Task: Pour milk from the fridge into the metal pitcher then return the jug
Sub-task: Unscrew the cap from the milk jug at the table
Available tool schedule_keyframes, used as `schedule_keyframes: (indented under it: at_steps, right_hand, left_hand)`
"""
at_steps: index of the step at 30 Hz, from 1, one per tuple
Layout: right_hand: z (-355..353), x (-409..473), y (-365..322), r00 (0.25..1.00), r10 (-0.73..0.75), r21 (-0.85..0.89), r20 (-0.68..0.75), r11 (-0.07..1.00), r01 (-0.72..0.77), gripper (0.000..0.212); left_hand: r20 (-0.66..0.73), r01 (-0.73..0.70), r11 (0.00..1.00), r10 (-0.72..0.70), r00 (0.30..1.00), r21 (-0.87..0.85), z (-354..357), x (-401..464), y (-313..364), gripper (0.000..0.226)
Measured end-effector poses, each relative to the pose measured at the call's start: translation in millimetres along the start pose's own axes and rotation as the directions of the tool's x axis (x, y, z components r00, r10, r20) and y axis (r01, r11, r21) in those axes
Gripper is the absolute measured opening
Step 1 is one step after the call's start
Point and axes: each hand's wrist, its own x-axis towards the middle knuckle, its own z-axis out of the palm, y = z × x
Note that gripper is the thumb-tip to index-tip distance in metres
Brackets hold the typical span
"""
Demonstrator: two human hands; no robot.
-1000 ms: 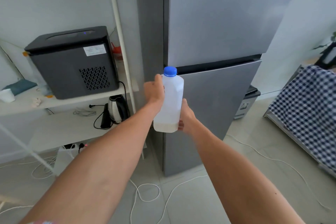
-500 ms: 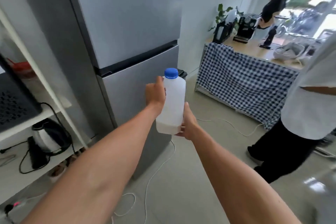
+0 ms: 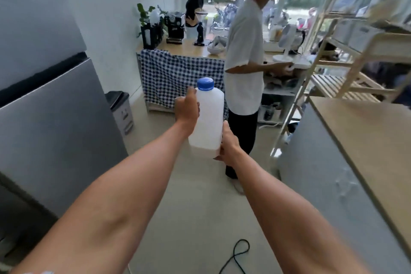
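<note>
Translucent plastic jug [image 3: 208, 118], both hands

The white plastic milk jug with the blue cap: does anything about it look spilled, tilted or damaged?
Nothing stands out. The white plastic milk jug is upright, its blue cap on, held by the left hand at its side and the right hand near its base. No spill shows on the pale floor.

The fridge [image 3: 51, 122] stood left, a counter [image 3: 367, 140] right, the jug [image 3: 208, 118] held between, a person [image 3: 244, 62] behind it.
</note>
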Motion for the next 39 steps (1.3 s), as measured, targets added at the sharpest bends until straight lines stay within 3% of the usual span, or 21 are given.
schedule_keyframes:
  at_steps: [6, 13, 17, 26, 35, 39]
  right_hand:
    - [-142, -33, 14, 0.984, -0.012, 0.122, -0.179, 0.992, 0.035, 0.069]
    - [-302, -103, 48, 0.905, 0.028, 0.232, -0.424, 0.97, 0.078, 0.068]
    - [-373, -144, 69, 0.846, 0.077, 0.299, -0.528, 0.949, 0.1, 0.067]
    - [-480, -231, 116, 0.648, 0.151, 0.434, -0.746, 0.848, 0.302, 0.055]
    - [-543, -276, 151, 0.435, 0.282, 0.454, -0.855, 0.812, 0.368, 0.055]
    - [-566, -287, 168, 0.315, 0.348, 0.457, -0.883, 0.791, 0.406, 0.059]
  left_hand:
    - [0.23, 0.062, 0.998, -0.06, 0.971, 0.001, 110, -86, -20, 0.042]
    - [0.522, 0.175, 0.984, -0.16, 0.838, 0.021, 222, -205, -52, 0.039]
    - [0.668, 0.181, 0.981, -0.177, 0.723, 0.064, 272, -270, -64, 0.039]
    - [0.872, 0.178, 0.964, -0.256, 0.417, 0.198, 366, -396, -94, 0.039]
    - [0.965, 0.142, 0.962, -0.247, 0.087, 0.233, 423, -491, -123, 0.03]
    - [0.963, 0.116, 0.956, -0.269, -0.013, 0.268, 437, -518, -145, 0.035]
